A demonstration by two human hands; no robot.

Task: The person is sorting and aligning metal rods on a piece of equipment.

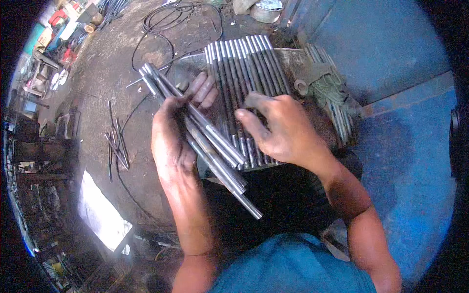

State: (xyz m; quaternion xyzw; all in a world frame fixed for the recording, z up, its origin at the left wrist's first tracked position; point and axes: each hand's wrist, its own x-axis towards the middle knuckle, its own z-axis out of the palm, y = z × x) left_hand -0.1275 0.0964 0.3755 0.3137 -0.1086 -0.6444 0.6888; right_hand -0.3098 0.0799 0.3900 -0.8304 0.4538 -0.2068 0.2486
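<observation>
The left hand (168, 122) has its grip closed loosely around a bundle (207, 131) of metal rods left of centre in the frame, the thumb over the top and the fingertips showing on the far side. The bundle slants from upper left to lower right, its rods fanned slightly and ending unevenly; they are grey and shiny, with brighter bands and threads at the lower ends, and one sticks out lowest. The left forearm rises almost straight from the lower edge. The right hand (281, 127), just right of centre, is bent over a row (244, 73) of similar rods, fingers curled and the thumb reaching left; it is blurred, and I cannot tell whether its grip is clamped on a rod. Its forearm comes in diagonally from the lower right. The row lies side by side on a low desk (293, 56), bright plain ends toward the top of the frame, dark middles, threaded ends toward the bottom. Right of it, a pale green cloth (325, 85) lies over more rods (342, 119). Thin rods (117, 141) lie on the floor at left, above a white sheet (100, 210); a black cable (161, 29) coils at the top.
</observation>
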